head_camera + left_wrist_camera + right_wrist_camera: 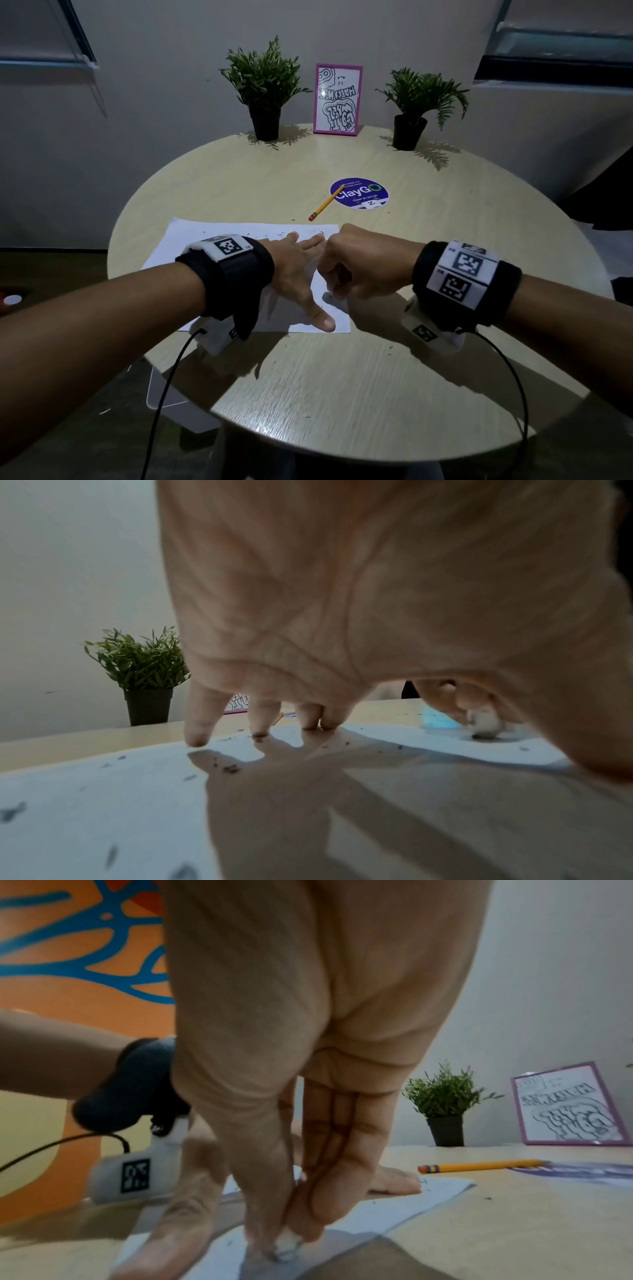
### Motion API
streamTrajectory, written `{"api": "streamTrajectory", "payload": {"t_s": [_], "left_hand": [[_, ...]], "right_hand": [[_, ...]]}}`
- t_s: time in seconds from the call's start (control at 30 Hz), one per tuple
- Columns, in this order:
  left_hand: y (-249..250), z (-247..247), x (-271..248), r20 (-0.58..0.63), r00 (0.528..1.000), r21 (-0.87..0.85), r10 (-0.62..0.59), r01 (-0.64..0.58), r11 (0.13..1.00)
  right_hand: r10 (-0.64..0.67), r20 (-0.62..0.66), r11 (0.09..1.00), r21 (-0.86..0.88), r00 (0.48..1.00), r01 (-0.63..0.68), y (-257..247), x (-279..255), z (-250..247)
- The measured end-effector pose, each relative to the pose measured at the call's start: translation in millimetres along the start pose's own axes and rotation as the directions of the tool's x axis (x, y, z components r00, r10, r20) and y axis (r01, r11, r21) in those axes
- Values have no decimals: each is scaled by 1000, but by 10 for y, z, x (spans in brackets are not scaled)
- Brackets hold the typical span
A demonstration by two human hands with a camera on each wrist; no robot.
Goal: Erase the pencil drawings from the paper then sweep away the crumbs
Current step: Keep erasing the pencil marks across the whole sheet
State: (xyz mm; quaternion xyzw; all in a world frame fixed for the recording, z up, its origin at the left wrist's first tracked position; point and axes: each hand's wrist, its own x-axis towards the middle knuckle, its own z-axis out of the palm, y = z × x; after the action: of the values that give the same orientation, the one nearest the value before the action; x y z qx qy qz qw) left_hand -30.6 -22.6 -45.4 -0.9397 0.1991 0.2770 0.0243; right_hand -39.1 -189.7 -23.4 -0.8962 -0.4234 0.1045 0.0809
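Observation:
A white sheet of paper (191,246) lies on the round wooden table (342,394). My left hand (301,274) presses flat on the paper with its fingers spread, fingertips (197,739) touching the sheet. Close beside it on the right, my right hand (356,270) is curled and pinches a small white eraser (287,1245) whose smudged tip touches the paper. The left wrist view shows the same eraser (486,725), blurred. Dark eraser crumbs (229,769) are scattered over the sheet and along its far edge (281,234). Any pencil marks under the hands are hidden.
A yellow pencil (323,205) lies beyond the paper, its tip on a purple ClayGo sticker (359,193). At the table's back stand two potted plants (263,85) (421,99) and a pink-framed drawing (338,99). A few crumbs lie on the bare wood near me.

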Motion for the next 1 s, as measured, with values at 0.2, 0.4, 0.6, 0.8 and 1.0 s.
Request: {"api": "streamTrajectory", "payload": {"t_s": [0.2,0.4,0.6,0.8,1.0], "left_hand": [[51,-38,-51,-8,999,8,-32,32,999],[49,-47,-3,7,999,36,-46,46,998],[51,-26,-18,-20,999,54,-27,28,998],[39,-28,-28,-6,1000,53,-19,19,998],[-3,0,8,-2,1000,-5,-30,30,1000]], "right_hand": [[72,-118,996,-46,990,-78,214,224,-81],[39,-71,999,38,997,-37,78,40,6],[53,-44,999,1,998,-53,110,150,-98],[66,-75,997,-35,995,-69,135,266,-74],[98,-155,995,6,983,-98,186,268,11]]}}
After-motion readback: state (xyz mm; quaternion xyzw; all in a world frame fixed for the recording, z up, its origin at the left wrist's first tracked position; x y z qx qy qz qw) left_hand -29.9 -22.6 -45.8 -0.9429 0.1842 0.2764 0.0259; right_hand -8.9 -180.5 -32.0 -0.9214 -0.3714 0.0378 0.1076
